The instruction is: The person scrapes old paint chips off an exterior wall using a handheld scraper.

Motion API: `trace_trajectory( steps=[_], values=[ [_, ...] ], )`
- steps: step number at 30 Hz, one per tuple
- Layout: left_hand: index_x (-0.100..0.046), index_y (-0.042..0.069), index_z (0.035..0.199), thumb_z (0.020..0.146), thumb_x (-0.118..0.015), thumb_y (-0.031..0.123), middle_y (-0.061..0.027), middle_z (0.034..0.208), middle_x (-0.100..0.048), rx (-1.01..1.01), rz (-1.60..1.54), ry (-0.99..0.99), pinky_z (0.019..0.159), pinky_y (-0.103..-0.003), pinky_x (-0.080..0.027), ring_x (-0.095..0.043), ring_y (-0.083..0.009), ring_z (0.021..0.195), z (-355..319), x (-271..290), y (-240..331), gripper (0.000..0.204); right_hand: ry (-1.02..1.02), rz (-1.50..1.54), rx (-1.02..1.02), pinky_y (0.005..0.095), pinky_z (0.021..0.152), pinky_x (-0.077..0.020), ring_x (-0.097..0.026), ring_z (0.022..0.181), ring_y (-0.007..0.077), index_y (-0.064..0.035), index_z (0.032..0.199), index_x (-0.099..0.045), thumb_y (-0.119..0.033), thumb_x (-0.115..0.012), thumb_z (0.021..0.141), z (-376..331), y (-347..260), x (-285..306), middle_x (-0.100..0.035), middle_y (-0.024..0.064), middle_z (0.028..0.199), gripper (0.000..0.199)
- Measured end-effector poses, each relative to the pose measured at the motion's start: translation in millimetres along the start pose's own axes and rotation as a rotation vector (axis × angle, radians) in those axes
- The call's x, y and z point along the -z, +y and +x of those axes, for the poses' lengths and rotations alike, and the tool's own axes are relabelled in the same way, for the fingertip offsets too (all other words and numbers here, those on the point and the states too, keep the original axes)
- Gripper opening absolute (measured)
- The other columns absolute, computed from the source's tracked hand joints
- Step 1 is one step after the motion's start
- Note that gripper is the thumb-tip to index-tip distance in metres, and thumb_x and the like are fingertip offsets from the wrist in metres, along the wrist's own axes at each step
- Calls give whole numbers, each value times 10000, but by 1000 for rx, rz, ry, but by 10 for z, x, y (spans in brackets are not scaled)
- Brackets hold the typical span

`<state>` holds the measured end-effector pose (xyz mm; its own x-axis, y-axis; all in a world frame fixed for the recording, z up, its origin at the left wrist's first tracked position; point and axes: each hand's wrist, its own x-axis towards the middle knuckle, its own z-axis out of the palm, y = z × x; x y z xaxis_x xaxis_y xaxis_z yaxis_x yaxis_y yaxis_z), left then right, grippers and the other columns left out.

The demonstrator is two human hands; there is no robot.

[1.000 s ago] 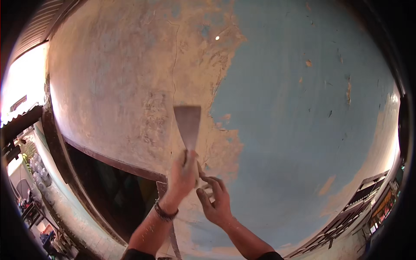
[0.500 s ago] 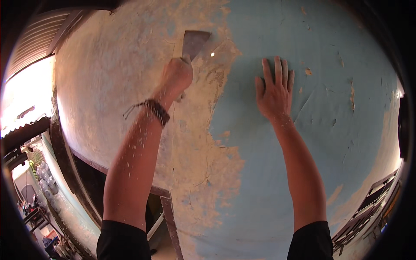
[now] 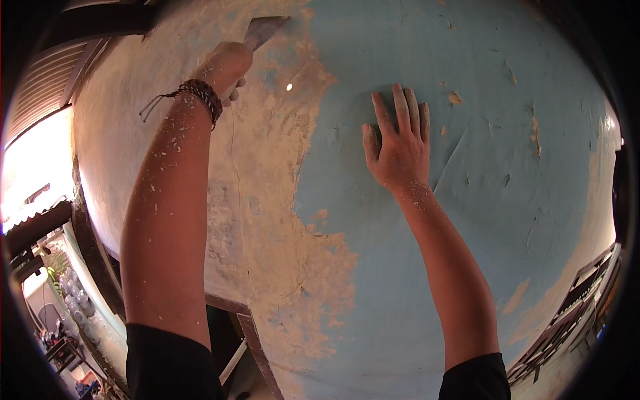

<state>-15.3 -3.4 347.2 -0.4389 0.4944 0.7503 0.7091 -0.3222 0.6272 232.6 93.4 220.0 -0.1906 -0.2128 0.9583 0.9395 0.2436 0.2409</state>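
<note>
Scraper (image 3: 265, 30) sits at the 12 o'clock edge of the view, its flat metal blade pressed to the wall (image 3: 467, 267) right at the border between bare plaster and blue paint. Left hand (image 3: 227, 67) is closed tight round the scraper's handle, fingers curled under; the handle itself is mostly hidden by the fist. A dark braided bracelet (image 3: 200, 93) circles that wrist at about 11 o'clock, and the raised forearm is flecked with pale paint chips. Right hand (image 3: 400, 143), at 1 o'clock from centre, lies fully open and flat on the blue paint, fingers straight and slightly spread, holding nothing. Stripped plaster (image 3: 260, 200), sandy and rough, runs from 12 o'clock down through the centre to 6 o'clock; the blue coat to its right shows cracks and small chipped spots. A dark wooden frame (image 3: 240, 320) crosses below the plaster at 7 o'clock. Both upper arms end in black sleeves (image 3: 170, 363) at the lower edge.
</note>
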Motion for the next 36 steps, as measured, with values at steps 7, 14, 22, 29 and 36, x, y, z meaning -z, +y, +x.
trace_trajectory(
  steps=[7,14,22,29,36],
  values=[
    [-541,-29,1065,938,-431,489,-111,766,-555,77,100,-95,487,-373,-436,-510,-196,537,-180,-73,85,545,30,-6,-1,520,1140,-223,-286,1373,335,-108,1358,-467,-286,-524,898,-43,100,14,-322,174,1447,497],
    [-537,-7,1084,927,-415,555,-115,775,-551,18,69,-160,485,-385,-434,-504,-196,543,-39,-157,40,597,39,44,-6,523,1132,-237,-298,1364,338,-109,1345,-483,-251,-548,886,-60,166,15,-332,166,1436,485],
    [-497,-14,786,787,-455,785,-27,585,-344,-29,-138,-54,380,-361,-253,-322,-154,417,297,13,6,800,66,82,1,522,1127,-248,-318,1350,337,-95,1325,-492,-246,-553,870,-16,73,14,-348,174,1418,484],
    [-557,-4,907,850,-398,733,-62,654,-433,-161,-29,-131,414,-379,-342,-403,-186,481,447,19,-152,757,66,92,-28,516,1130,-248,-326,1346,329,-106,1324,-503,-228,-563,870,-23,78,34,-353,159,1415,474],
    [-446,46,681,830,-381,772,-36,549,-377,-154,-139,-117,380,-359,-330,-353,-168,413,191,-270,-145,744,72,79,-26,516,1124,-257,-332,1342,332,-98,1309,-517,-231,-565,864,-75,180,6,-371,165,1401,466]
  ],
)
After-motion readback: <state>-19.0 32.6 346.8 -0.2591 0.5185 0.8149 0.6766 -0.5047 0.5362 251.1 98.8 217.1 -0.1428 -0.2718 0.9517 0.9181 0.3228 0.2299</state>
